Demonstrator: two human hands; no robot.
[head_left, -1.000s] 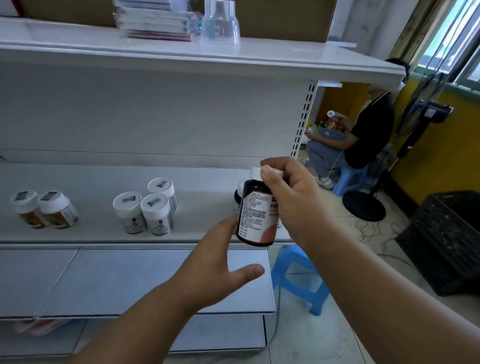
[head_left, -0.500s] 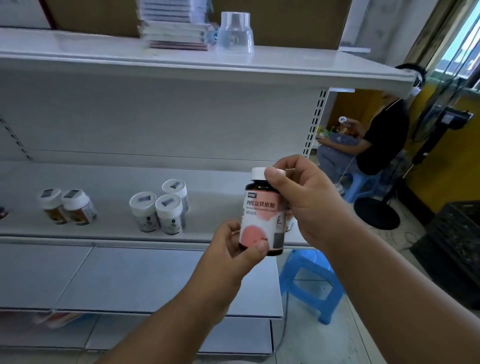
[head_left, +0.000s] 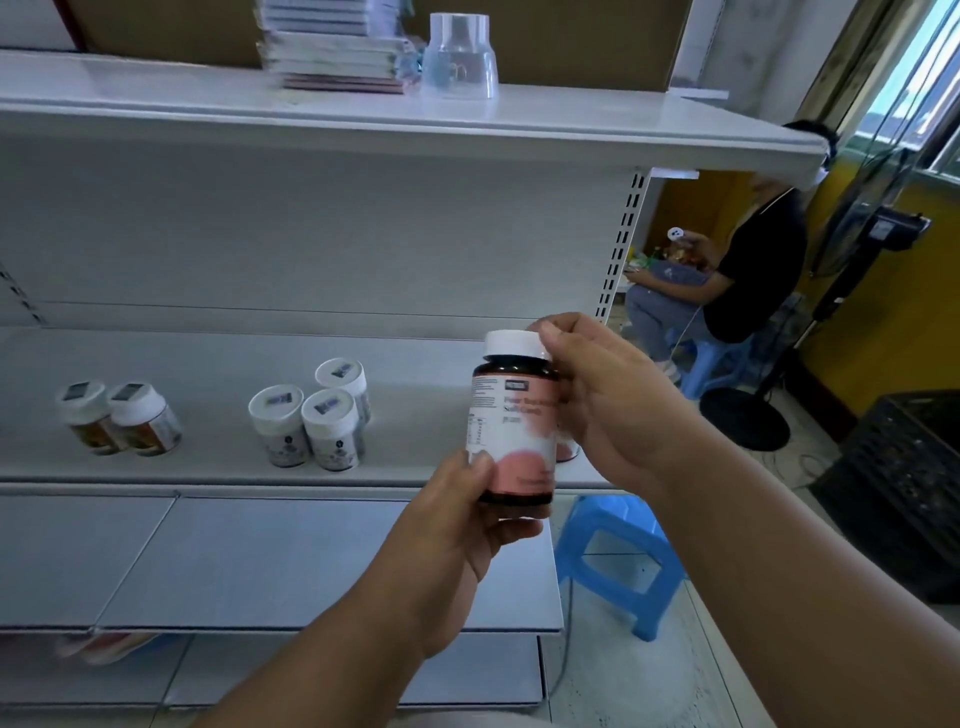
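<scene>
Item: dark bottle (head_left: 514, 421), white cap (head_left: 511, 343), white-and-pink label with small print too blurred to read. It is held upright in the air before the right end of the middle shelf (head_left: 208, 462), clear of its surface. Left hand (head_left: 467, 525): fingers and thumb curled round the bottle's base, gripping it from below. Right hand (head_left: 608, 400): curled about the upper part, thumb and fingertips at the cap and shoulder. Behind the bottle, on the shelf: a second bottle (head_left: 567, 452), mostly hidden, only a pink-labelled lower edge showing. Middle shelf, centre: three white-lidded jars (head_left: 311, 421) in a tight cluster, touching. Middle shelf, left: two amber jars (head_left: 122, 421) with white lids, side by side, touching. Top shelf (head_left: 571, 124): stack of booklets (head_left: 332, 52); just beside it on the right, a clear plastic vessel (head_left: 460, 57), wider at the foot. Floor, right of the shelving: blue stool (head_left: 618, 556) below the hands; standing fan (head_left: 852, 244) further back; black crate (head_left: 904, 493) at far right. Background: a seated person (head_left: 748, 270) in a dark top, holding up a small white-lidded item (head_left: 675, 234).
</scene>
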